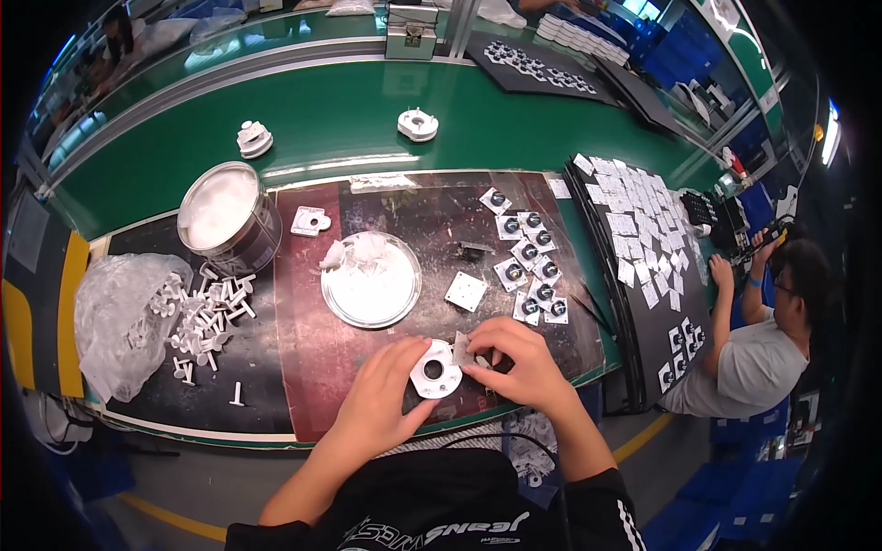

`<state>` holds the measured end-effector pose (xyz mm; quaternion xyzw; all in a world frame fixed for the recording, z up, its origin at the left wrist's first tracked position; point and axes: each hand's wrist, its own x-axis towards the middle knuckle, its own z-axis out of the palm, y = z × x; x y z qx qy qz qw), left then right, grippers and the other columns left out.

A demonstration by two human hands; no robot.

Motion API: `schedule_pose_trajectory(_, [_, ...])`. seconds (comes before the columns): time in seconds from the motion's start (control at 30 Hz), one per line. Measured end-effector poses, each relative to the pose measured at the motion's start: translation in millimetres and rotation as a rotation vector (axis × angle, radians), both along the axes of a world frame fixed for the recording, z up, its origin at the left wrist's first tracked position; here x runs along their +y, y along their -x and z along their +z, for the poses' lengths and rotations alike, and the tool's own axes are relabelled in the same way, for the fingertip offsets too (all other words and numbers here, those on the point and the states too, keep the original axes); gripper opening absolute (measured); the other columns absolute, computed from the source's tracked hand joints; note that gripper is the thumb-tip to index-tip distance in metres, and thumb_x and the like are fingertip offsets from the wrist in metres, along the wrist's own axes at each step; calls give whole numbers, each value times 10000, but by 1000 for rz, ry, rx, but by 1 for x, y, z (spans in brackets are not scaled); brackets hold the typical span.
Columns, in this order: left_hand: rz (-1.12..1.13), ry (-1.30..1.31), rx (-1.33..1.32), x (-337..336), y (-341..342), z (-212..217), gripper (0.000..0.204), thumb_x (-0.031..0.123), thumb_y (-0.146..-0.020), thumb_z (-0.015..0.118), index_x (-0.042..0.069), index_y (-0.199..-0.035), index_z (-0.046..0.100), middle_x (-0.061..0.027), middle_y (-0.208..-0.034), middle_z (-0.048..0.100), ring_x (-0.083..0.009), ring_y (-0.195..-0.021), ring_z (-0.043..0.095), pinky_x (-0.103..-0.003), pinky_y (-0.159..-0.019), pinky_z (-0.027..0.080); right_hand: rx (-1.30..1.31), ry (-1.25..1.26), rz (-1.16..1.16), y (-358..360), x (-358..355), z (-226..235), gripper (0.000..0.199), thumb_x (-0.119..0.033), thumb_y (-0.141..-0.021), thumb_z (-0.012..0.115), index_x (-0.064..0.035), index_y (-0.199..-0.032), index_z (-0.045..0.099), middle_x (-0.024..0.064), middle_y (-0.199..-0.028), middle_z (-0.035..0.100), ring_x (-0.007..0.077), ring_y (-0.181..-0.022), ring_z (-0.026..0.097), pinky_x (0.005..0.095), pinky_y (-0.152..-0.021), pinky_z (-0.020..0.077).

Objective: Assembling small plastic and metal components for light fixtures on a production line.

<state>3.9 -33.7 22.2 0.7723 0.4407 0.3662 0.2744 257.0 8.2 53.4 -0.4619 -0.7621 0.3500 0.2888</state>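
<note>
My left hand (378, 393) is closed round a white plastic housing (447, 379) that has a round dark hole in its middle. Against the housing's far right edge, my right hand (524, 363) pinches a small flat greyish piece (461, 347); its exact kind is hard to make out. Just beyond both hands lies a round metal lid (411, 310) bearing white paste (367, 280). A white square plate (466, 292) sits past my right hand. Farther right are several white plates with dark round lenses (530, 251).
At left stand a large tin (266, 241) of white paste, a clear plastic bag (101, 321) and loose white pegs (209, 317). White housings (418, 125) rest at the back. Black boards (602, 266) with white pieces border the right, where another person (749, 367) works.
</note>
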Motion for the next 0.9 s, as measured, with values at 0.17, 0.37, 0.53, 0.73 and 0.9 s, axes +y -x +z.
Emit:
schedule_pose_trajectory(0.17, [20,36,-22,0,-2,2,849,189,-769,908,46,-1484,473,-208,-1402,579,-413,-1299,564,-487,-1106,453,-42,-123,56,-2,5,-5,315,-107,-778,886,-42,-1043,729,101,-1144,718,181,-876,696,288,-715,554])
schedule_pose_trajectory(0.37, [58,52,-24,0,0,0,887,217,-725,939,39,-1471,494,-199,-1390,579,-400,-1279,567,-479,-1089,462,-11,-224,-48,2,6,5,321,-53,-754,855,-30,-1046,725,108,-1117,739,196,-868,712,275,-669,531])
schedule_pose_trajectory(0.53, [23,46,-24,0,3,15,863,194,-691,946,80,-1446,544,-187,-1387,573,-391,-1301,549,-482,-1102,454,478,280,-39,-10,-9,-10,413,0,-870,793,4,-1246,623,104,-1175,709,134,-1026,689,254,-799,531])
schedule_pose_trajectory(0.73, [-3,-44,-13,-3,5,-8,737,218,-716,938,111,-1365,605,-154,-1415,564,-401,-1335,523,-481,-1047,474,904,526,3,1,-27,-22,483,-112,-903,785,10,-1289,521,196,-1203,681,240,-1005,717,330,-820,594])
schedule_pose_trajectory(0.9, [158,-32,-106,0,2,10,896,269,-637,995,70,-1386,544,-169,-1305,516,-366,-1174,571,-464,-977,518,931,657,39,8,-36,-23,472,-200,-902,795,9,-1231,530,229,-1178,677,275,-975,732,346,-777,608])
